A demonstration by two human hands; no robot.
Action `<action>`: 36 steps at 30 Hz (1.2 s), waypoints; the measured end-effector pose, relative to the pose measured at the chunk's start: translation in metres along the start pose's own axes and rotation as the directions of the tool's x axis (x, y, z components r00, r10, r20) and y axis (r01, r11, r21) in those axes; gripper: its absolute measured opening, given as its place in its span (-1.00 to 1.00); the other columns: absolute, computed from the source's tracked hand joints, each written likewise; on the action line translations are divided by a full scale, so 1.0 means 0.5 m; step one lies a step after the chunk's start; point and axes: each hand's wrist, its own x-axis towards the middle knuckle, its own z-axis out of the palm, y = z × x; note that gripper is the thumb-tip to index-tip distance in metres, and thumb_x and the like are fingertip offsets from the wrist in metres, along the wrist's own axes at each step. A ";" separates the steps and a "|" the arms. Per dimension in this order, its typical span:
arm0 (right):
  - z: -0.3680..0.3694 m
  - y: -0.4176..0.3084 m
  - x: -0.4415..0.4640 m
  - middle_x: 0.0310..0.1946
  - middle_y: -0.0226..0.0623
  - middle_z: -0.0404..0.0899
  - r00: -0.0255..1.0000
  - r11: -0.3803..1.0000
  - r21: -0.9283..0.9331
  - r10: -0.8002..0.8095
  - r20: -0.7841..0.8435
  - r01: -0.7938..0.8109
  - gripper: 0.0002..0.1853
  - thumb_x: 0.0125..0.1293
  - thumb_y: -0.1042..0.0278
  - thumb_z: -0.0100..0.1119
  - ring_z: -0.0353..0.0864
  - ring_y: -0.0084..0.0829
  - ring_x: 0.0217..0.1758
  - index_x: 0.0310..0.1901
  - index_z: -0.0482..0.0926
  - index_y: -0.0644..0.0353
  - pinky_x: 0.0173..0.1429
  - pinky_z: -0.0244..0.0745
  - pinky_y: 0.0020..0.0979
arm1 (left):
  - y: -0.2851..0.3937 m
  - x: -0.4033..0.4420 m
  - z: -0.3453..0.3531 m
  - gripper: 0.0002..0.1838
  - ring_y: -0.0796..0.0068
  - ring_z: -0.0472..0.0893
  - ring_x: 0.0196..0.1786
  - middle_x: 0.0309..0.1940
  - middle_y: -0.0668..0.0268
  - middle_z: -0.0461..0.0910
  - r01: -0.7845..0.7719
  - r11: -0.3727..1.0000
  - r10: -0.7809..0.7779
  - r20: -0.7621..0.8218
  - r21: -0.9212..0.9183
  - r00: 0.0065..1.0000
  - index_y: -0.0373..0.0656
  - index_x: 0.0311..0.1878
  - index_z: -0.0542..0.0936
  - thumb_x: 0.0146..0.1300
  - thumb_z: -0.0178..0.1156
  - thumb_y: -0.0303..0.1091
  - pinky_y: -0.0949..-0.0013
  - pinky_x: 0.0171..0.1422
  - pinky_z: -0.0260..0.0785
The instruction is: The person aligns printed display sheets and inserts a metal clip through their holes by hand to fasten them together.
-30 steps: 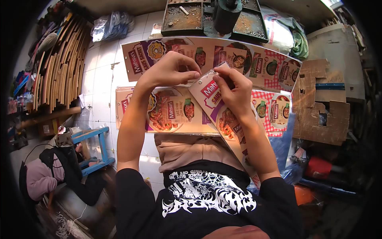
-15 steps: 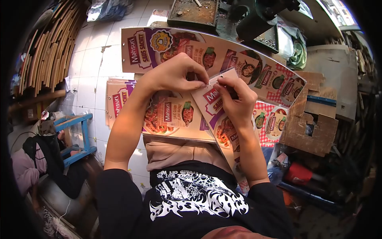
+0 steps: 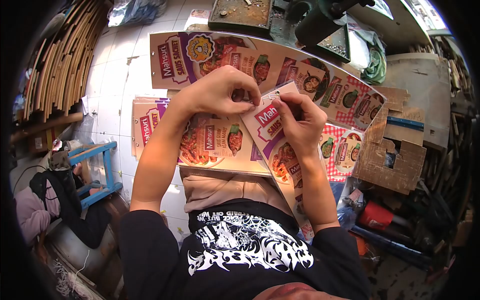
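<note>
Between my hands is a long, narrow printed display strip [image 3: 265, 131] marked Mahsuri, slanting down toward my lap. My right hand [image 3: 306, 120] pinches it near the top, thumb on the printed face, beside a metal eyelet. At the strip's upper left corner, my left hand [image 3: 231, 92] has thumb and forefinger closed. A thin, pale wire piece [image 3: 270, 96] shows at the top edge between the two hands; its exact shape is too small to tell. Under my forearms lie more printed strips [image 3: 220, 140], and another long printed strip [image 3: 175, 60] spreads behind them.
A dark metal machine [image 3: 320, 25] with gritty trays [image 3: 240, 15] stands at the back. Cut cardboard [image 3: 390, 165] lies at right. Stacked brown strips [image 3: 60, 65] and a blue stool frame [image 3: 105, 172] are at left, near another person's dark clothing [image 3: 70, 210].
My right hand has shifted slightly down and right along the strip, uncovering the eyelet and more of the pale wire piece. My left hand remains closed at the corner.
</note>
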 end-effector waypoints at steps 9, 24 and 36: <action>-0.001 -0.005 0.002 -0.42 -0.30 0.73 1.000 1.000 -0.014 -0.019 0.006 0.019 -0.85 0.22 0.54 0.53 0.69 -0.62 -0.43 -0.21 0.73 0.30 -0.34 0.56 -0.56 | -0.006 0.002 0.004 -0.81 0.31 0.73 -0.23 -0.30 0.21 0.73 -0.027 0.999 0.028 -0.020 0.037 0.999 -0.30 -0.21 0.72 0.06 0.40 -0.55 0.30 -0.11 0.55; -0.004 -0.022 0.006 -0.43 -0.31 0.72 0.998 0.996 -0.063 -0.056 0.008 0.056 -0.86 0.22 0.53 0.53 0.66 -0.62 -0.47 -0.21 0.74 0.29 -0.37 0.52 -0.57 | 0.010 0.001 0.003 -0.79 0.32 0.73 -0.21 -0.30 0.20 0.72 0.061 0.997 -0.060 -0.020 0.046 0.998 -0.29 -0.20 0.66 0.05 0.39 -0.56 0.32 -0.09 0.53; -0.001 -0.016 0.003 -0.43 -0.30 0.72 1.000 0.999 -0.033 -0.020 0.009 0.020 -0.86 0.22 0.54 0.53 0.68 -0.62 -0.46 -0.21 0.74 0.29 -0.37 0.53 -0.56 | -0.001 0.003 0.004 -0.80 0.33 0.74 -0.21 -0.31 0.19 0.72 -0.031 0.994 0.030 0.011 0.105 0.999 -0.31 -0.20 0.67 0.06 0.33 -0.62 0.30 -0.09 0.54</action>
